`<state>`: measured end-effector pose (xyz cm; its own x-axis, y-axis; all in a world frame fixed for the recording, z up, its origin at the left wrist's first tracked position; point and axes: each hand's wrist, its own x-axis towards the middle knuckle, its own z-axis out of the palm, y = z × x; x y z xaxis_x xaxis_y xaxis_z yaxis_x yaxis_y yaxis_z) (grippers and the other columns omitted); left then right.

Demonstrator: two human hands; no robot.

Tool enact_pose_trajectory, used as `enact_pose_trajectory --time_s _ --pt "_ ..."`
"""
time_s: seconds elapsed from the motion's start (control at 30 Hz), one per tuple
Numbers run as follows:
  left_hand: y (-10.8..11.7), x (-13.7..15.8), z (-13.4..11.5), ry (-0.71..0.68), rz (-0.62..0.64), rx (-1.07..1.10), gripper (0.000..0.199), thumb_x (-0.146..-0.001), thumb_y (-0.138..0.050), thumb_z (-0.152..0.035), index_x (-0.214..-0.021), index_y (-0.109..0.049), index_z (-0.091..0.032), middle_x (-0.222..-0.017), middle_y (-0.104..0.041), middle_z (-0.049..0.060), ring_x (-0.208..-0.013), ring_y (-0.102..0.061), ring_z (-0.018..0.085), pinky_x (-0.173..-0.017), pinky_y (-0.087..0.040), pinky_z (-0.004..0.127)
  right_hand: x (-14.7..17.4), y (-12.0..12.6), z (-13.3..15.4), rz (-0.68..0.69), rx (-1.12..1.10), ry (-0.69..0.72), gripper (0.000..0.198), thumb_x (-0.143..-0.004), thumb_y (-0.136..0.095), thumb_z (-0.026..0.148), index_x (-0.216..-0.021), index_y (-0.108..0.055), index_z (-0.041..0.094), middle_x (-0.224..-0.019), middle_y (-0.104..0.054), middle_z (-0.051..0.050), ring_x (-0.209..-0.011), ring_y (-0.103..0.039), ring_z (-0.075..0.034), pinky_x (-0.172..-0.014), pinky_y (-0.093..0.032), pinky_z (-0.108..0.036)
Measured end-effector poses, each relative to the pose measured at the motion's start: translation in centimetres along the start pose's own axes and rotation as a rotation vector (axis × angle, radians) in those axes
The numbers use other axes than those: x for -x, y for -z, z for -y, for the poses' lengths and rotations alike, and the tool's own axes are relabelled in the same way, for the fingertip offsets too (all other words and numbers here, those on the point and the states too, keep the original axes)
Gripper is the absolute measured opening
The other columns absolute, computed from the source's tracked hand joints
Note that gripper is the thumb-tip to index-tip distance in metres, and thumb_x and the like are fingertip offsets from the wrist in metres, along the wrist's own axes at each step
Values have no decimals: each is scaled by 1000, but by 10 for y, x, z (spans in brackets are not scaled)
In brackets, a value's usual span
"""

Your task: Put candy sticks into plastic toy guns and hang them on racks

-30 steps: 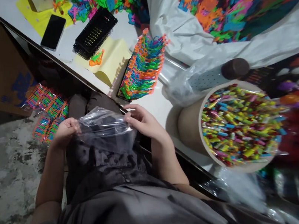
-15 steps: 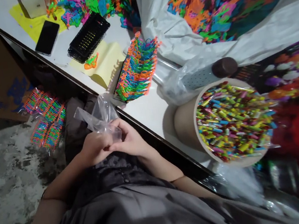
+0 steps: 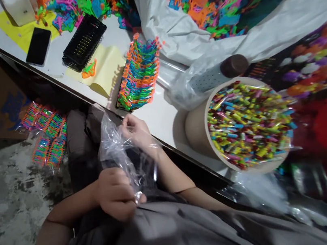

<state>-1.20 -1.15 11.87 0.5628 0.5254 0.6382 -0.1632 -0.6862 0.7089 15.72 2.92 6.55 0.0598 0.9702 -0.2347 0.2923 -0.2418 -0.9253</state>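
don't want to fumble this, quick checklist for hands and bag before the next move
1. Left hand gripping bag: ok, fist closed on it.
2. Bag smooth: not ok, crumpled.
3. Right hand inside bag: cannot tell, clear plastic overlaps there.
4. Phone apart from bag: ok, on table.
5. Tub apart from bag: ok.

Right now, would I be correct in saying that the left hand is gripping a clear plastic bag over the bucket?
Not quite: the left hand is gripping a clear plastic bag, but over the person's lap; the head view shows the bucket off to the right.
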Motion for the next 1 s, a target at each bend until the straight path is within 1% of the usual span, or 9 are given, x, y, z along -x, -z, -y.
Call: enact_pose_trajectory --time_s 0.1,0.23,0.37,0.47,0.57,0.67,0.77,0.87,1.0 --pt "-9 -14 -3 -313 64 -141 29 -76 -60 -7 -62 -38 -18 -49 -36 -5 -45 -34 9 -46 -21 28 -4 12 9 33 -133 -52 37 -82 -52 55 -74 -50 18 -57 -45 3 -52 -40 -9 -50 -33 -23" --pt "-18 -15 13 -180 316 -310 19 -86 -55 -14 -68 -48 -18 -57 -47 -3 -54 -43 10 -51 -25 29 -11 47 25 174 -233 -98 72 -83 -30 79 -93 -63 16 -42 -37 5 -40 -36 -7 -47 -32 -25" --pt "2 -24 41 -137 390 -452 24 -91 -48 -13 -67 -50 -17 -56 -51 -3 -55 -43 10 -58 -27 29 -29 81 33 7 -347 -112 84 -77 -28 83 -106 -65 14 -41 -42 5 -43 -46 -8 -49 -32 -25" --pt "36 -45 65 -172 228 -580 28 -85 -56 -8 -61 -45 -16 -52 -47 -6 -52 -37 9 -61 -26 30 -46 102 46 -42 -550 -82 79 -83 -8 70 -126 -53 22 -56 -58 5 -55 -58 -9 -55 -35 -27" --pt "62 -73 100 -199 -68 -769 36 -79 -61 -5 -56 -35 -15 -52 -39 -5 -51 -34 9 -62 -26 30 -70 116 62 -150 -686 -80 88 -81 18 60 -125 -52 30 -91 -69 3 -86 -65 -9 -67 -43 -33" --pt "62 -109 149 -137 -446 -723 40 -83 -64 -15 -56 -33 -15 -60 -38 -3 -61 -44 8 -66 -34 28 -107 123 63 -232 -744 125 75 -79 -13 75 -115 -60 29 -123 -61 -1 -115 -56 -10 -82 -46 -34" --pt "40 -149 207 238 -821 -249 44 -87 -60 -38 -63 -32 -15 -66 -36 -5 -57 -47 2 -62 -41 20 -157 130 40 -261 -675 394 74 -77 -21 75 -104 -68 25 -135 -52 3 -129 -45 -13 -88 -42 -32" --pt "17 -175 264 623 -818 291 33 -95 -40 -36 -72 -28 -15 -81 -47 -6 -64 -60 0 -68 -44 18 -202 142 -1 -254 -646 448 68 -82 -24 74 -105 -68 27 -138 -49 8 -135 -38 -16 -94 -40 -33" --pt "-1 -176 314 706 -867 676 26 -97 -44 -22 -76 -28 -17 -88 -57 -1 -104 -65 13 -98 -47 32 -232 153 -52 -195 -796 360 54 -70 -70 63 -116 -61 36 -130 -57 8 -137 -36 -19 -113 -34 -37"
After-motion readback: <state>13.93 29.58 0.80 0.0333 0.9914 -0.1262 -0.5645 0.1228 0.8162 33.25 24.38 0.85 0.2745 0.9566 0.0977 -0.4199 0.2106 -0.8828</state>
